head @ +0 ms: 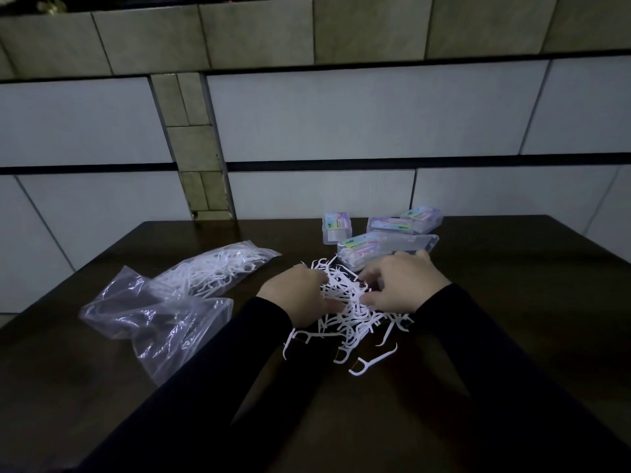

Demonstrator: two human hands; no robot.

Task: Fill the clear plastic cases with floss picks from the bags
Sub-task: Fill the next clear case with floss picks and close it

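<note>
A loose pile of white floss picks [351, 315] lies on the dark table [512, 285]. My left hand [297, 295] rests on the pile's left side with fingers curled into the picks. On the pile's right side, my right hand [403, 285] pinches at picks. Just behind the pile lies an open clear case [386, 249] with a colourful label. Behind it stand three more labelled clear cases: one [336, 227], another [389, 225] and a third [423, 218]. To the left, one clear bag [218, 271] holds picks; a crumpled bag [157, 322] looks empty.
A tiled wall [341, 124] rises right behind the table's far edge. A few stray picks [374, 361] lie nearer me than the pile. My dark sleeves [239, 387] cover the table's near middle.
</note>
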